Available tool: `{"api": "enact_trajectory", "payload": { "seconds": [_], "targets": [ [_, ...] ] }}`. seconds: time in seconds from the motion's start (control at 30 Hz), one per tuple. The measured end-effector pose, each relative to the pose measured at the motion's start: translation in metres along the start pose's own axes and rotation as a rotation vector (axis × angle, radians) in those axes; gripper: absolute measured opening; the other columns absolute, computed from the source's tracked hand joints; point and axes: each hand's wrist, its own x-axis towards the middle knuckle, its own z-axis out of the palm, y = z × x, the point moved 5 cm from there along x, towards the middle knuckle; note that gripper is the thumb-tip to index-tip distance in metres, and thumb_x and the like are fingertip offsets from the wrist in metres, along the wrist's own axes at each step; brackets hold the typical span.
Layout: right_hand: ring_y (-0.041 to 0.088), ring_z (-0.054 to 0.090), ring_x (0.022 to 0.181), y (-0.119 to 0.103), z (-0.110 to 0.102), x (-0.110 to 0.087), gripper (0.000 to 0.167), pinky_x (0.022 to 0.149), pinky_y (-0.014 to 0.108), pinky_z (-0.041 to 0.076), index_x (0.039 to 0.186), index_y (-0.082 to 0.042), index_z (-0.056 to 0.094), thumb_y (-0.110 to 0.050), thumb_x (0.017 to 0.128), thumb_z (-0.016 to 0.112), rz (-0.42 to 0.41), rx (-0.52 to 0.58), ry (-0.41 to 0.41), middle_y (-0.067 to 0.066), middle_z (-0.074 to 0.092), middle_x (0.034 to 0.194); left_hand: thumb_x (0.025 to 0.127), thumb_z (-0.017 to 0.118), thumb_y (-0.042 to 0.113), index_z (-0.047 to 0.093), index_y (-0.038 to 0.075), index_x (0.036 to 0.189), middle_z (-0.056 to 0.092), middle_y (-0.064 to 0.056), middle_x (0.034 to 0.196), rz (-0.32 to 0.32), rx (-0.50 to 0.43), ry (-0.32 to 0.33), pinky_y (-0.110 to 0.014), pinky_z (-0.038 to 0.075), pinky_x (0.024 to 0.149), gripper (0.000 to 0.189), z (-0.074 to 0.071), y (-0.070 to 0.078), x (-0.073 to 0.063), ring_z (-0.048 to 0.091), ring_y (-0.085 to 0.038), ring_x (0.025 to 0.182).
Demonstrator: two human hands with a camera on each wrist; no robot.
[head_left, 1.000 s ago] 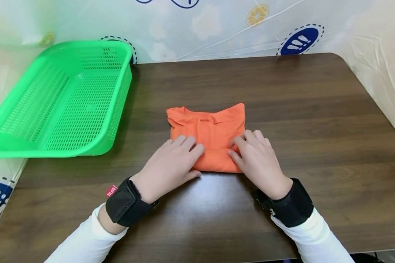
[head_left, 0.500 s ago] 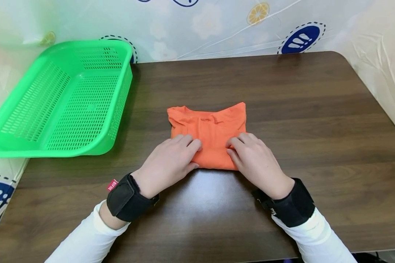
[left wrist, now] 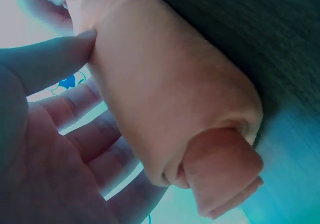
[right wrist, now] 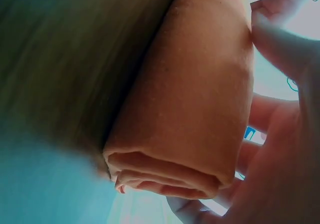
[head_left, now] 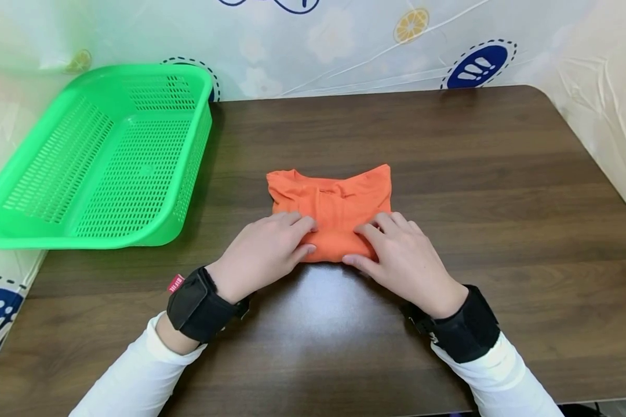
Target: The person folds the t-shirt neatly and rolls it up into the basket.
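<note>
A folded orange shirt (head_left: 334, 202) lies in the middle of the table in the head view, its neckline at the far side. Its near edge is rolled into a thick layered roll (right wrist: 190, 94), seen end-on in both wrist views. My left hand (head_left: 263, 246) grips the left part of this roll, thumb on the near side and fingers over the top. On the right part, my right hand (head_left: 409, 258) holds the roll the same way, its thumb along the near edge. Some fingertips are hidden by the cloth and the hands.
A green plastic basket (head_left: 195, 156) with slotted walls and nothing inside stands at the left of the dark wood table (head_left: 501, 231). Behind the table hangs a pale printed plastic sheet (head_left: 334, 43). Black bands (head_left: 203, 307) circle both wrists.
The shirt's near edge has moved a little away from me as it rolls. Both hands have shifted slightly, and my right thumb has moved toward the left along the near edge.
</note>
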Motion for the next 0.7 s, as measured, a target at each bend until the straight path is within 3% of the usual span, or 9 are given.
{"api": "enact_trajectory", "payload": {
  "seconds": [0.23, 0.47, 0.7],
  "targets": [
    [0.02, 0.045, 0.09, 0.001, 0.0003, -0.0009, 0.048, 0.071, 0.036, 0.038, 0.11, -0.013, 0.061, -0.043, 0.073, 0.069, -0.032, -0.005, -0.017, 0.001, 0.051, 0.097, 0.085, 0.059, 0.027, 0.052, 0.014, 0.095, 0.046, 0.003, 0.08, 0.004, 0.003, 0.021, -0.029, 0.042, 0.058, 0.017, 0.0015, -0.002, 0.0012, 0.045, -0.015, 0.07],
    [0.021, 0.05, 0.092, 0.0029, 0.0016, -0.0007, 0.044, 0.072, 0.039, 0.041, 0.112, -0.012, 0.06, -0.036, 0.076, 0.069, 0.007, 0.028, -0.047, 0.002, 0.059, 0.101, 0.088, 0.054, 0.023, 0.052, 0.011, 0.098, 0.043, 0.001, 0.081, 0.031, -0.007, 0.059, -0.029, 0.04, 0.063, 0.016, 0.0038, -0.0027, 0.0012, 0.043, -0.017, 0.072],
    [0.02, 0.054, 0.087, 0.005, -0.0011, 0.0003, 0.04, 0.07, 0.039, 0.043, 0.11, -0.011, 0.06, -0.034, 0.078, 0.067, 0.045, 0.087, -0.031, 0.001, 0.061, 0.095, 0.08, 0.048, 0.013, 0.046, 0.009, 0.099, 0.037, -0.001, 0.09, 0.048, -0.058, 0.041, -0.03, 0.038, 0.068, 0.02, 0.0054, -0.0031, 0.0022, 0.039, -0.017, 0.077]
  ]
}}
